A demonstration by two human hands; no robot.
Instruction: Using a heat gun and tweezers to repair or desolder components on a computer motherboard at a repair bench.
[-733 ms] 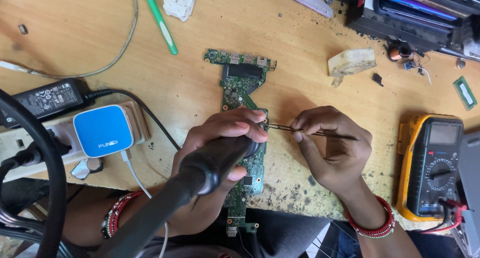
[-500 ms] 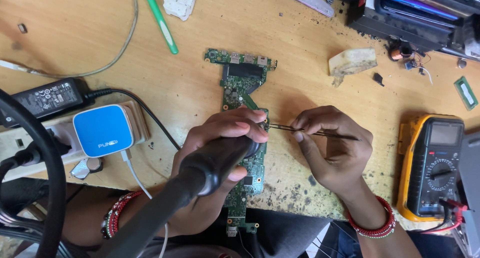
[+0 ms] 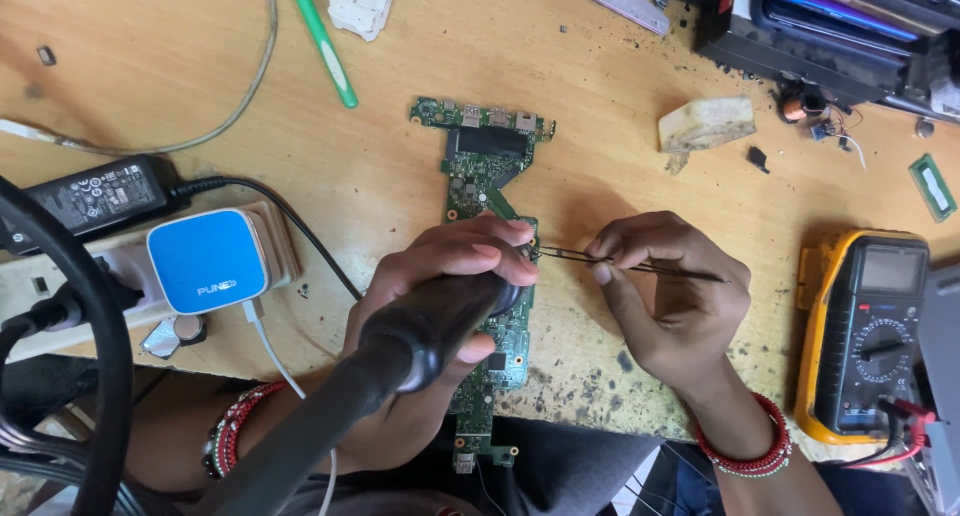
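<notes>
Green circuit board [image 3: 478, 176] lies on the wooden bench [image 3: 400, 126], long axis running from the far side toward the person, near end overhanging the bench edge above the lap.

Left hand [image 3: 440, 316]: fingers wrapped tight round a thick black tool handle [image 3: 420, 336], which slants from lower left up to the board's middle. Its tip is hidden under the fingers; cannot tell if it touches the board.

Right hand [image 3: 665, 296]: thumb and forefinger pinched shut on thin tweezers [image 3: 600, 261], lying almost level, points aimed left at the board's right edge, just beside the left fingertips. Palm rests on the bench, wrist bent inward. Red bead bracelets on both wrists.

Both hands meet at the same spot mid-board; the right comes from the side, the left from above.

Around: yellow multimeter [image 3: 865, 336] far right, blue-and-white charger [image 3: 205, 261] and black adapter [image 3: 95, 191] left, green toothbrush [image 3: 320, 41] at the far side.
</notes>
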